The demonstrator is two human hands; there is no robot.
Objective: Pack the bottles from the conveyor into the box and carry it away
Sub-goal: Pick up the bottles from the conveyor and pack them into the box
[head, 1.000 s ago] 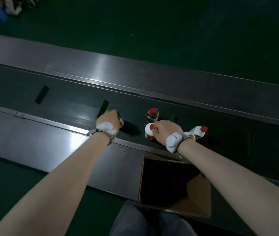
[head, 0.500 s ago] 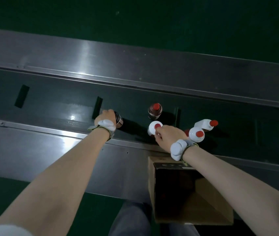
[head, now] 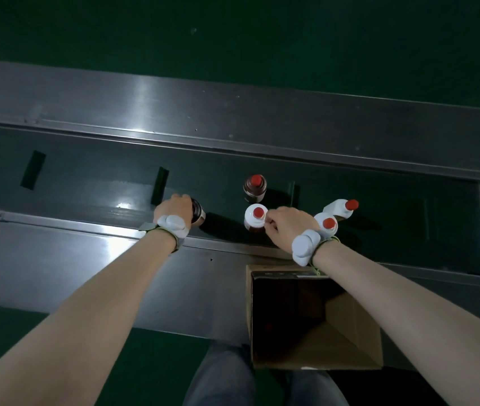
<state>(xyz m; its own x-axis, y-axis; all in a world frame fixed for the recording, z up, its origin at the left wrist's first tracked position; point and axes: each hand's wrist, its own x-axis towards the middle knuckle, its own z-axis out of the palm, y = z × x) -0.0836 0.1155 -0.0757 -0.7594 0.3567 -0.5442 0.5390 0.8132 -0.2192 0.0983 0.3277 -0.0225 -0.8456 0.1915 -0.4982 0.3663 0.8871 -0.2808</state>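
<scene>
Several red-capped bottles stand on the dark conveyor belt (head: 92, 183). My left hand (head: 174, 208) is closed over a dark bottle (head: 198, 212) at the belt's near edge. My right hand (head: 287, 227) grips a white bottle (head: 254, 216) by its side. A dark brown bottle (head: 254, 187) stands just behind that one. Two more white bottles (head: 328, 224) (head: 341, 207) stand to the right of my right wrist. An open cardboard box (head: 350, 326) sits under my right forearm, its inside dark.
A steel rail (head: 57, 259) runs along the near side of the belt and another (head: 232, 112) along the far side. Beyond it lies green floor (head: 232, 33). My legs (head: 221, 379) show below the box.
The view has shifted, so the box and bottles sit lower and more to the right. Both hands stay closed on the same bottles in the same places on the belt.
</scene>
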